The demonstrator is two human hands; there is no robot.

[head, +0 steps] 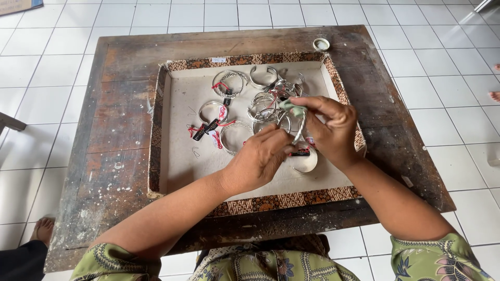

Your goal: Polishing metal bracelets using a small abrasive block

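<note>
The work item is a silver bangle [299, 130], held above the right half of a shallow tray [179, 156] with a patterned fabric border. The tray lies on a worn wooden table [120, 125].

**Hand state.** The left hand [260, 156] is closed around the lower arc of the bangle, fingers curled from below. The right hand [330, 130] pinches a small green cloth [292, 107] between thumb and fingertips and presses it onto the upper arc. Both hands are engaged; neither is free.

**Handling properties (judged).**
- Weight: light; a thin metal band.
- Stiffness: rigid along the arc, but probably an open cuff, so it likely flexes if squeezed across the gap. The gap itself is hidden by the fingers and cannot be confirmed.
- Surface: polished and smooth, therefore slippery against bare skin; the cloth gives the better grip.
- Fragility: not brittle, but prone to scratches and to bending out of round.

**Where to hold.** Grip the band across its width, on the edges, near the middle of the arc. Avoid pressing the ends toward each other.

**Surroundings.** Further loose bangles [265, 99] lie piled in the tray directly under the hands, several with red strings and dark tags [208, 127]. A small round lid [321, 43] sits at the far table edge.
</note>
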